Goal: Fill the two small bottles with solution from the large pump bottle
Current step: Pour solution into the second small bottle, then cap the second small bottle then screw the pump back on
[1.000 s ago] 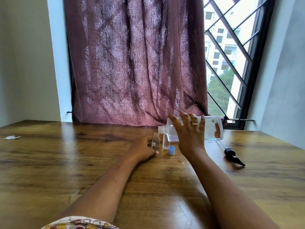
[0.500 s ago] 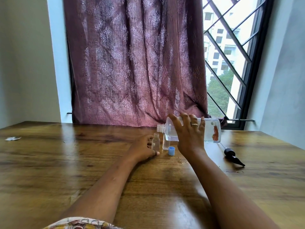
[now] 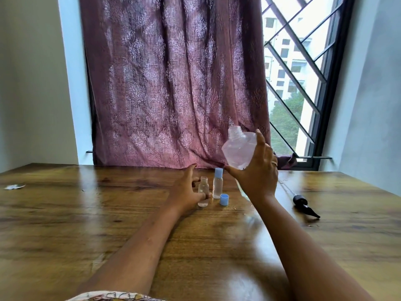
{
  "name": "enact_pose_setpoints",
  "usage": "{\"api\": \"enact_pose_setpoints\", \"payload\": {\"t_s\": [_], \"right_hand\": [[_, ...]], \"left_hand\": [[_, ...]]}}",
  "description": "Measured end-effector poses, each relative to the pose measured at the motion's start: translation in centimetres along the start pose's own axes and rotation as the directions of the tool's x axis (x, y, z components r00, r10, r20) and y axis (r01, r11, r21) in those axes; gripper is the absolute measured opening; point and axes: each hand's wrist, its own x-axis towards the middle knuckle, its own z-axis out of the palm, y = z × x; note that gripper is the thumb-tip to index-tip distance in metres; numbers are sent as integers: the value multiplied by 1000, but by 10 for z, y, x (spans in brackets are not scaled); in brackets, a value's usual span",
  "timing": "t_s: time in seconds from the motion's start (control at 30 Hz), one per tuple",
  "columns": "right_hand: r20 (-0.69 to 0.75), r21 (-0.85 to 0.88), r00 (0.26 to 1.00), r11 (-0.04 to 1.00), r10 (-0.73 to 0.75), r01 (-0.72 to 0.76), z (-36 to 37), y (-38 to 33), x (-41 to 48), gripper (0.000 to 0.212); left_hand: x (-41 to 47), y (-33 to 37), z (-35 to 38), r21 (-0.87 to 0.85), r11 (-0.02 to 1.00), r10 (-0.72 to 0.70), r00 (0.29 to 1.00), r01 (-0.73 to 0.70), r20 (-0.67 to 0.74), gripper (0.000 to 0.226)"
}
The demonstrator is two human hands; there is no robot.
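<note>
Two small bottles (image 3: pixel 203 187) stand mid-table; left hand (image 3: pixel 188 192) steadies the nearer, open one. Right hand's (image 3: pixel 258 172) grip clasps the large bottle (image 3: pixel 238 151), raised; tip slowly over that mouth.

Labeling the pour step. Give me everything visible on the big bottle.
The big bottle is clear, plastic-looking, motion-blurred, with a threaded open neck and no pump fitted. It is held above the table in the right hand, neck up and tilted left. A little clear liquid seems to sit at its base. Only the hand touches it.
</note>
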Motion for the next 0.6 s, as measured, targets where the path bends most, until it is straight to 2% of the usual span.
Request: {"api": "enact_pose_setpoints", "payload": {"t_s": [0.1,0.17,0.37,0.5,0.53,0.6], "right_hand": [[-9,165,992,979,125,-122,1,8,2,114],[12,230,988,961,154,-153,4,14,1,112],[71,351,965,899,252,-261,11,30,3,104],[128,367,954,880,273,-301,12,26,4,102],[98,343,958,894,271,-288,10,20,3,100],[-69,249,980,954,189,-166,3,8,2,90]], "left_hand": [[0,0,3,-7,1000,-3,1000,3,23,102],[1,-1,4,-34,999,-2,1000,3,21,101],[3,-5,5,-16,1000,-1,1000,1,4,94],[4,-4,6,6,1000,7,1000,-7,-1,92],[4,-4,7,3,1000,3,1000,-3,-3,92],[4,-4,7,6,1000,2,1000,-2,-8,91]]}}
